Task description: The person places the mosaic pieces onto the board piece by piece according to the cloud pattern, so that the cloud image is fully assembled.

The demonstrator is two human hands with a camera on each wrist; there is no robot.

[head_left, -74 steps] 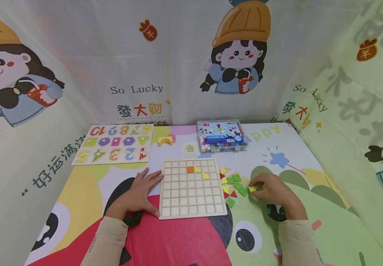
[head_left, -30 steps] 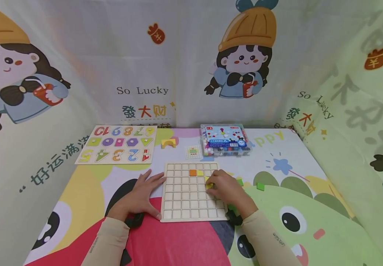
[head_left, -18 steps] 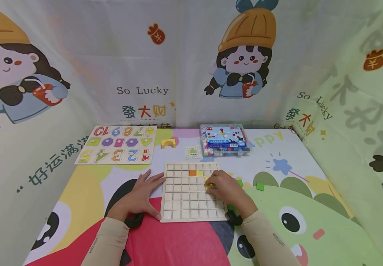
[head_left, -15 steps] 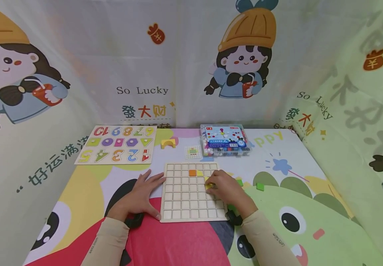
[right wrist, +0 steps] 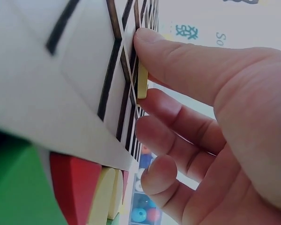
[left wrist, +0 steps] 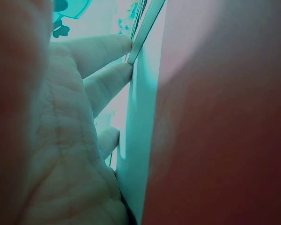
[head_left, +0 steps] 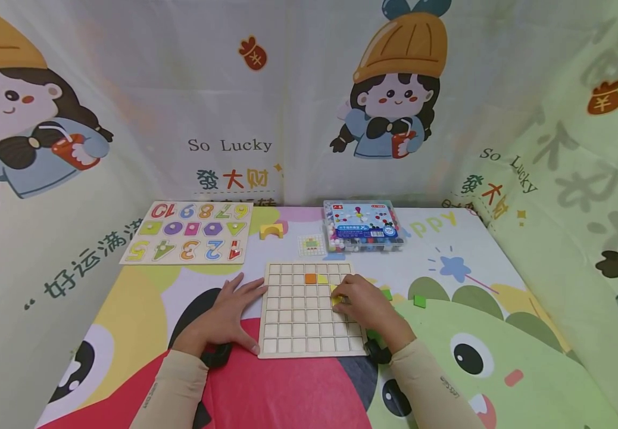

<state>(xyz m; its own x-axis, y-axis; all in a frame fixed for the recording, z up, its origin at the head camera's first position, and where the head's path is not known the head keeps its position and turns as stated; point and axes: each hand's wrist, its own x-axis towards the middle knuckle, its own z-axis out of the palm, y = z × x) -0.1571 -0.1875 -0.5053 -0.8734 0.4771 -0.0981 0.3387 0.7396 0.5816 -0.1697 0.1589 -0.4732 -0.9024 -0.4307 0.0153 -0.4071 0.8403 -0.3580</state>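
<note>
While my right hand point(head_left: 365, 304) pinches a small yellow tile point(right wrist: 142, 82) against the wooden grid board point(head_left: 298, 330), my left hand point(head_left: 228, 313) lies flat and relaxed on the surface point(head_left: 502, 310), fingers straight, its edge touching the board's left side. The tile sits on edge at a cell toward the right of the board, my fingertip point(right wrist: 147, 37) on its upper end and another finger beneath it; from the head view it shows only as a yellow sliver point(head_left: 337, 300) at my fingertips. I judge it light, thin and stiff, smooth enough to slip, so I hold it by its narrow edges rather than its faces. An orange tile point(head_left: 311, 278) and another yellow piece point(head_left: 322, 279) already lie in the board's second row. Loose green tiles point(head_left: 420, 301) rest on the surface just to the right of my hand, and a number puzzle point(head_left: 188, 233) and a clear bead box point(head_left: 365, 227) lie farther back.
</note>
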